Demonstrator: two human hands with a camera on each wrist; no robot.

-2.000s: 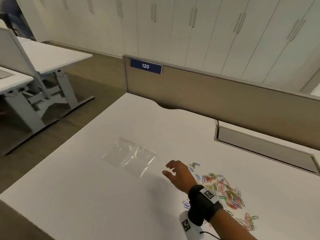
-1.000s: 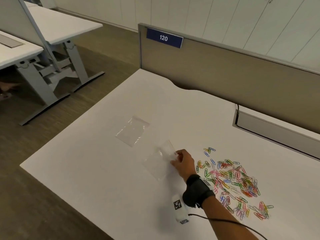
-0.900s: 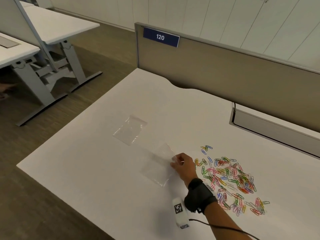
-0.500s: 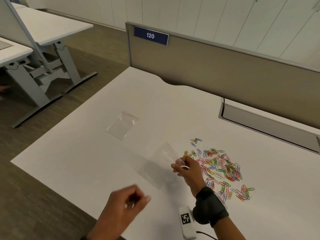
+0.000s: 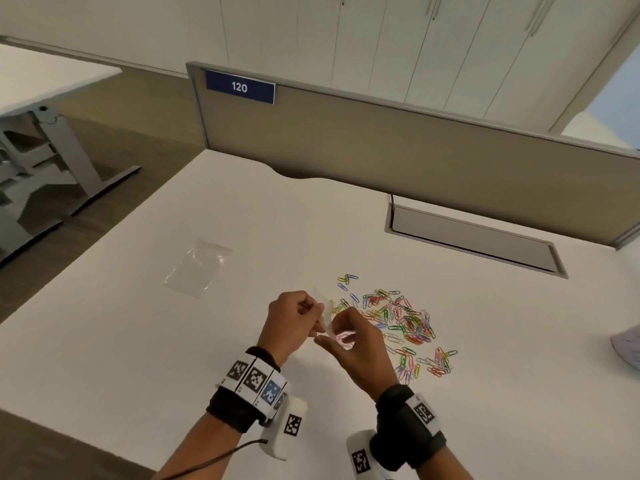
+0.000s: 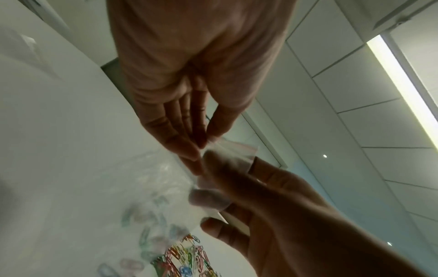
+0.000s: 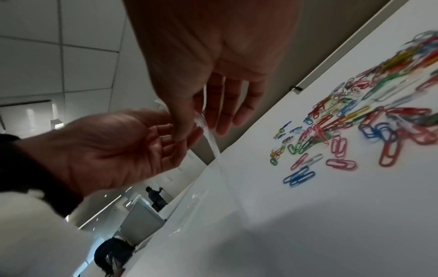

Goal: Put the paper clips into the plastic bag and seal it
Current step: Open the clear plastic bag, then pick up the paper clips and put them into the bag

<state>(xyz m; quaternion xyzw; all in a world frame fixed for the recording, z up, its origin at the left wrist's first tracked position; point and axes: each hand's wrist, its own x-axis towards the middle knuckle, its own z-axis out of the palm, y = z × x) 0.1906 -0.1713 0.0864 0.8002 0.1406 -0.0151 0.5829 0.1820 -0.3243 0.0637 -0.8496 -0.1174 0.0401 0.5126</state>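
Note:
A small clear plastic bag [image 5: 325, 318] with a red strip at its mouth hangs just above the white desk [image 5: 138, 341], held up between both hands. My left hand [image 5: 311, 310] pinches one side of the mouth, and my right hand [image 5: 332, 333] pinches the other with thumb and fingers. In the left wrist view the bag [image 6: 228, 154] sits between the left fingertips [image 6: 198, 145] and the right fingers [image 6: 213, 198]. The right wrist view shows the bag [image 7: 213, 144] edge-on. A pile of coloured paper clips [image 5: 398, 320] lies on the desk just right of the hands.
A second clear bag [image 5: 197, 268] lies flat on the desk to the left. A grey cable tray [image 5: 471, 237] is set into the desk at the back right, below a beige partition [image 5: 381, 147]. Something pale [image 5: 627, 344] shows at the right edge.
My right hand pulled one bag away from the other and lifted it. My left hand came in from below and took hold of the bag's mouth too.

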